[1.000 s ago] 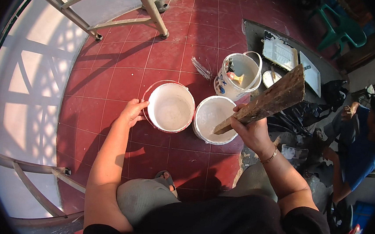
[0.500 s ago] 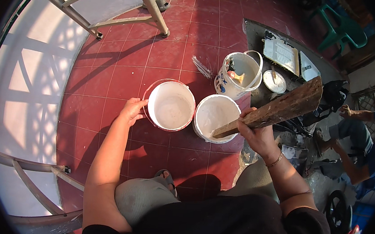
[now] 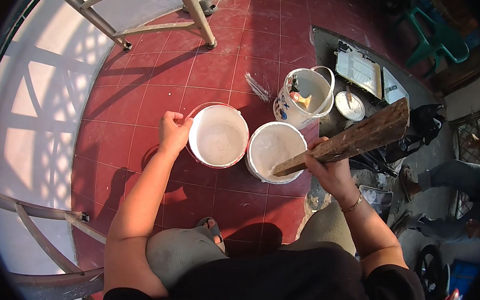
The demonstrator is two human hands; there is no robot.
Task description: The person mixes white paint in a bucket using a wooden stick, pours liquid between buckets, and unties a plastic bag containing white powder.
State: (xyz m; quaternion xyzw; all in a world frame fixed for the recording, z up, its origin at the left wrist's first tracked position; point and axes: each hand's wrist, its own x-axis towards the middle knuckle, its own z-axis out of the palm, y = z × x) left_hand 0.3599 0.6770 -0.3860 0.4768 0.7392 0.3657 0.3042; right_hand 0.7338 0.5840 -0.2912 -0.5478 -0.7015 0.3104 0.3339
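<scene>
A red-rimmed paint bucket (image 3: 218,137), white inside with a pale coating at the bottom, stands on the tiles in front of me. My left hand (image 3: 173,133) is at its left side, fingers curled at the thin wire handle (image 3: 205,105) near the rim. Beside it on the right is a white bucket (image 3: 278,131) with pale, thick-looking material inside. A rough, stained wooden plank (image 3: 360,131) slants down into that bucket, its lower end against the inner wall. My right hand (image 3: 331,169) grips the plank partway along.
Behind the white bucket stands a handled pail (image 3: 299,118) with a brush inside. Farther right lie a round lid (image 3: 349,106), paint trays (image 3: 359,72) and black bags (image 3: 425,125). A metal frame (image 3: 197,11) stands far left. Another person's legs (image 3: 452,178) show at right.
My left hand has moved up along the red-rimmed bucket's side, and its wire handle has swung toward the back rim. The plank stays nearly still. At right, the other person has shifted posture.
</scene>
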